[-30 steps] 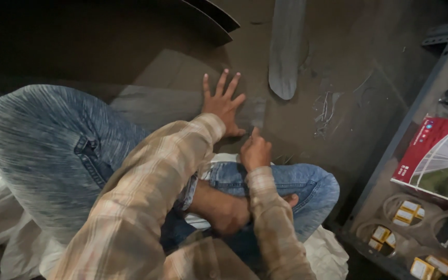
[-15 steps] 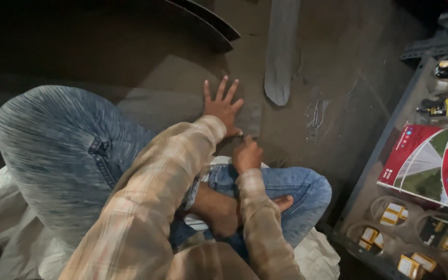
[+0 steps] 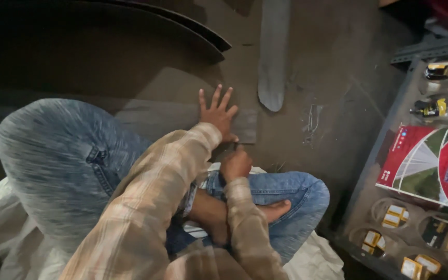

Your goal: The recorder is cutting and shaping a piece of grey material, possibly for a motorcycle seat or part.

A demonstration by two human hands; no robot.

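A flat grey strip (image 3: 182, 120) lies on the floor (image 3: 327, 93) in front of the seated person's knees. The left hand (image 3: 218, 113) presses on its right end, palm down, fingers spread wide. The right hand (image 3: 236, 164) sits just beside the strip's near edge, curled into a fist around something too small to tell. A longer grey plank (image 3: 273, 52) lies beyond, a compartment tray (image 3: 390, 129) at the right.

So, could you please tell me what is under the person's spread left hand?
The left hand lies flat, fingers spread, on a flat grey strip on the floor. The right hand is fisted at the strip's near edge; whatever it holds is hidden.
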